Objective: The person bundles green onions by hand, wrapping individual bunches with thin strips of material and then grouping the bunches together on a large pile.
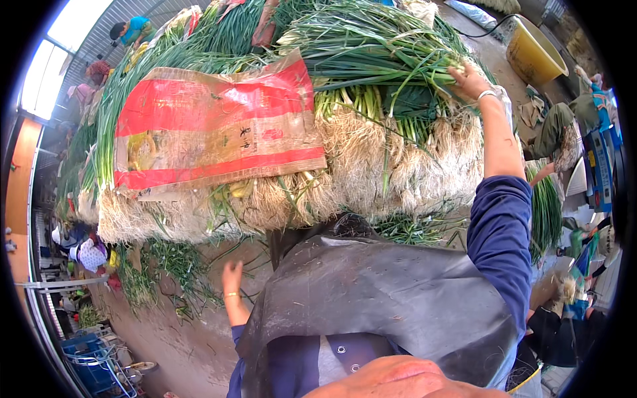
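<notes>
My right hand (467, 81), with a pale bangle at its wrist, grips the root ends of some scallions (418, 67) at the pile's far right. Their green leaves stretch leftward over the heap. Low on the left, my left hand (232, 273) hangs beside my black apron (368, 288), somewhat blurred, with nothing visible in it. Before me lies a large pile of scallions, its fringe of pale roots (358, 149) facing me. Across its left part is spread a crumpled red and tan woven sack (214, 129) bearing writing.
Loose scallion leaves (184, 268) litter the concrete floor (199, 343) under the pile. A yellow tub (535, 52) stands at the upper right. Other people work along both sides, one in a blue shirt (133, 31). A blue cart (92, 363) is at lower left.
</notes>
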Motion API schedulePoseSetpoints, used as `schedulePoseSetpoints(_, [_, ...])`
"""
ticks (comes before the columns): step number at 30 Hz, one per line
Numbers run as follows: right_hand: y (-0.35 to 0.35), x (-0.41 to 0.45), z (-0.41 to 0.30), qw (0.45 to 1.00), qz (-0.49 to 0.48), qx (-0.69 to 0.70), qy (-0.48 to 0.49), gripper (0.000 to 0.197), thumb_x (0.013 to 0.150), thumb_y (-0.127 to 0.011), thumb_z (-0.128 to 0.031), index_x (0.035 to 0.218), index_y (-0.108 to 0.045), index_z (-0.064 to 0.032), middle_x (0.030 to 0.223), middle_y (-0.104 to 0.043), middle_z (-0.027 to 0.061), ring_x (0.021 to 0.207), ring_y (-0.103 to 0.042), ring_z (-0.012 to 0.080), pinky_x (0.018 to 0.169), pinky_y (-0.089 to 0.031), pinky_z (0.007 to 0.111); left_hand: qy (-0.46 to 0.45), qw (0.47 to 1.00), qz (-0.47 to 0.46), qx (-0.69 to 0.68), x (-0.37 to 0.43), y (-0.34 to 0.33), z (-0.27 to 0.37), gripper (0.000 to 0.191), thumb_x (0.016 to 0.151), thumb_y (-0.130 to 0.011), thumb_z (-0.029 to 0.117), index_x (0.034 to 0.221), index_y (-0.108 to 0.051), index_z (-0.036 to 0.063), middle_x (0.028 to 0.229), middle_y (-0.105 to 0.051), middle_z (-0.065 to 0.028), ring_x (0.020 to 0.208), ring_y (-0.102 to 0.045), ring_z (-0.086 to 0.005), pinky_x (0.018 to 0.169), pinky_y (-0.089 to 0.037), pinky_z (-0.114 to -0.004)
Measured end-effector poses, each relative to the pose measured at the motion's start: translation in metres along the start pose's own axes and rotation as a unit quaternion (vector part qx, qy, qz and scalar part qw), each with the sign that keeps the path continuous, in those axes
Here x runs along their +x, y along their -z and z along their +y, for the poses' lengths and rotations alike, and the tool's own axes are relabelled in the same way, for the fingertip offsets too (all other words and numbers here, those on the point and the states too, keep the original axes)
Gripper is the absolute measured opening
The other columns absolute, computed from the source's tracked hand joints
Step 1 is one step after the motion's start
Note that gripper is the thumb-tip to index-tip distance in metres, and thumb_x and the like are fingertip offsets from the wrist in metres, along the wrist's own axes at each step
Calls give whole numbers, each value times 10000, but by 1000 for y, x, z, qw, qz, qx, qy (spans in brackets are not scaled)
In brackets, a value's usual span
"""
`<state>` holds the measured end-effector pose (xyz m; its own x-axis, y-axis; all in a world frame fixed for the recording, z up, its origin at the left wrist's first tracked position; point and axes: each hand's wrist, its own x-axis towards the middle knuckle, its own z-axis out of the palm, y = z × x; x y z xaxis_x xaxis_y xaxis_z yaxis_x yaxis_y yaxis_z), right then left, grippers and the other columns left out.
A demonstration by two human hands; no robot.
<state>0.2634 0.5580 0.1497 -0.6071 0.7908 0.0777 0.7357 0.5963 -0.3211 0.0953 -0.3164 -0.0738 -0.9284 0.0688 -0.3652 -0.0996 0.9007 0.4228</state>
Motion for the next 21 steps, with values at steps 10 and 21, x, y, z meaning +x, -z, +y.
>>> schedulePoseSetpoints(10, [-155, -221, -80, 999, 7, -3, 48, 869, 711, -722, -433, 1348, -300, -20, 1059, -548, 235, 875, -603, 380, 736, -513, 436, -289, 881, -238, -290, -47, 0, 343, 295, 896, -589, 154, 1126, -567, -30, 1082, -628, -80, 960, -601, -137, 853, -459, -263])
schedulePoseSetpoints(21, [-81, -217, -107, 952, 135, -79, 261, 340, 726, -713, -273, 968, -555, -95, 953, -562, 75, 905, -561, 255, 752, -466, 369, -188, 744, -489, -416, -102, -69, 410, 250, 928, -544, 165, 1109, -558, -6, 1064, -620, -97, 944, -601, -153, 850, -478, -283])
